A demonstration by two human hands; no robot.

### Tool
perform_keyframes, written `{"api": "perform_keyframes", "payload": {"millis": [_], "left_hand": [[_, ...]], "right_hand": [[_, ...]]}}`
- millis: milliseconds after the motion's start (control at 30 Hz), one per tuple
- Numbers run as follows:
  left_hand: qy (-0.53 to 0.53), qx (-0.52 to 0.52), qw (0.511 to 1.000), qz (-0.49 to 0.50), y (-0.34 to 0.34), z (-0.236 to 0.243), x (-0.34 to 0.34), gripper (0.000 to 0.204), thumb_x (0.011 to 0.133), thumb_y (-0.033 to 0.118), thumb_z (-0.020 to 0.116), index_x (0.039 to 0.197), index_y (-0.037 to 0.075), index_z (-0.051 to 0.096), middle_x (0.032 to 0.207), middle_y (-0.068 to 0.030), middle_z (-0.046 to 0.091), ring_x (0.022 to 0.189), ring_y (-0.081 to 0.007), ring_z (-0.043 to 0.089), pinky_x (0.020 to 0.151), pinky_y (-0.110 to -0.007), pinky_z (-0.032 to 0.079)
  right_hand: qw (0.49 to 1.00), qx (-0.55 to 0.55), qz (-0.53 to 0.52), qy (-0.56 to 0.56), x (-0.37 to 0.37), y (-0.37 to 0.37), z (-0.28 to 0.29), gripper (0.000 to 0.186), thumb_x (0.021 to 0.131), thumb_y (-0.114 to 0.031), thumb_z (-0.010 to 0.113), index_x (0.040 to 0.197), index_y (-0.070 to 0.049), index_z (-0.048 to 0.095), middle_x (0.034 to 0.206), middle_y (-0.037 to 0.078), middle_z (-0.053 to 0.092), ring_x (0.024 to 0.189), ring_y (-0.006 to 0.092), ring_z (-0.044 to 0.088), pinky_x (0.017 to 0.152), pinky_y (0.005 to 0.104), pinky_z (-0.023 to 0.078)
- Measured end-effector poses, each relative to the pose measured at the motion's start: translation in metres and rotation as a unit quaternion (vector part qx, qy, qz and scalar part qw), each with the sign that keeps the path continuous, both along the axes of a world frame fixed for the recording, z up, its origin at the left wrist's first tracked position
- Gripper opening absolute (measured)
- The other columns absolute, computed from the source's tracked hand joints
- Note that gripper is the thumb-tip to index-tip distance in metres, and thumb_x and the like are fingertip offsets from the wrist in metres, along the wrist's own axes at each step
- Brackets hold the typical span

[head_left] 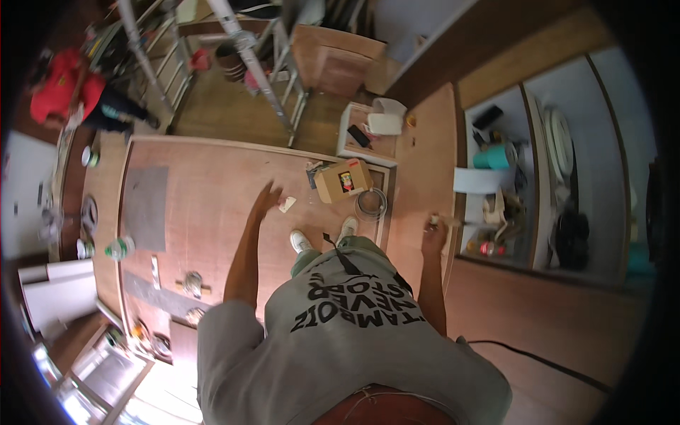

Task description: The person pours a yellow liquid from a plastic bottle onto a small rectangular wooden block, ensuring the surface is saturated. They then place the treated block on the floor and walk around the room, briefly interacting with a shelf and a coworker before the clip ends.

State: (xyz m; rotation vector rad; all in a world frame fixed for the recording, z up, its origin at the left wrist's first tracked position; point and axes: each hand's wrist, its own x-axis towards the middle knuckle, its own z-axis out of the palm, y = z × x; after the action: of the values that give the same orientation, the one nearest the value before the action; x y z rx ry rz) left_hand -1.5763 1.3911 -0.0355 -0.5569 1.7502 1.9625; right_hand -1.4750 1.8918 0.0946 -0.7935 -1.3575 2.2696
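My left hand (pixel 265 200) is over the wooden platform with its fingers spread. Close by its thumb is a small whitish piece (pixel 287 205); whether they touch is unclear. My right hand (pixel 433 234), at the right near the shelves, is closed around something small and pale (pixel 433 220), blurred and too small to name. Ahead of my shoes, a brown cardboard box (pixel 343 180) lies beside a coil of grey cable or strip (pixel 371 204).
An open shelf unit (pixel 496 180) with a teal roll (pixel 494 156) stands at the right. A stepladder (pixel 255 64) and a person in red (pixel 67 88) are at the back left. A plastic bottle (pixel 119 248) sits at the platform's left edge. A black cable (pixel 542 358) runs behind right.
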Motion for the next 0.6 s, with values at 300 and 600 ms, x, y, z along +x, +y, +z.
{"api": "perform_keyframes", "payload": {"millis": [300, 600], "left_hand": [[-0.366, 0.067, 0.921, -0.112, -0.094, -0.123, 0.289, 0.061, 0.088, 0.029, 0.058, 0.137, 0.004, 0.031, 0.08, -0.0101, 0.064, 0.063, -0.0172, 0.06, 0.054, -0.028, 0.049], [-0.087, -0.217, 0.954, -0.186, -0.041, -0.049, 0.175, 0.045, 0.089, 0.021, 0.053, 0.128, 0.0, 0.043, 0.082, -0.0105, 0.063, 0.068, -0.0162, 0.061, 0.059, -0.028, 0.05]], "right_hand": [[0.996, -0.08, 0.039, -0.023, -0.018, -0.111, 0.026, 0.031, 0.091, -0.014, 0.055, 0.115, -0.013, 0.036, 0.112, 0.01, 0.057, 0.092, 0.0174, 0.057, 0.074, 0.0299, 0.048], [0.957, -0.159, 0.234, -0.066, -0.021, -0.15, 0.015, 0.032, 0.09, -0.016, 0.056, 0.116, -0.012, 0.038, 0.111, 0.009, 0.056, 0.094, 0.0162, 0.058, 0.073, 0.0301, 0.05]]}}
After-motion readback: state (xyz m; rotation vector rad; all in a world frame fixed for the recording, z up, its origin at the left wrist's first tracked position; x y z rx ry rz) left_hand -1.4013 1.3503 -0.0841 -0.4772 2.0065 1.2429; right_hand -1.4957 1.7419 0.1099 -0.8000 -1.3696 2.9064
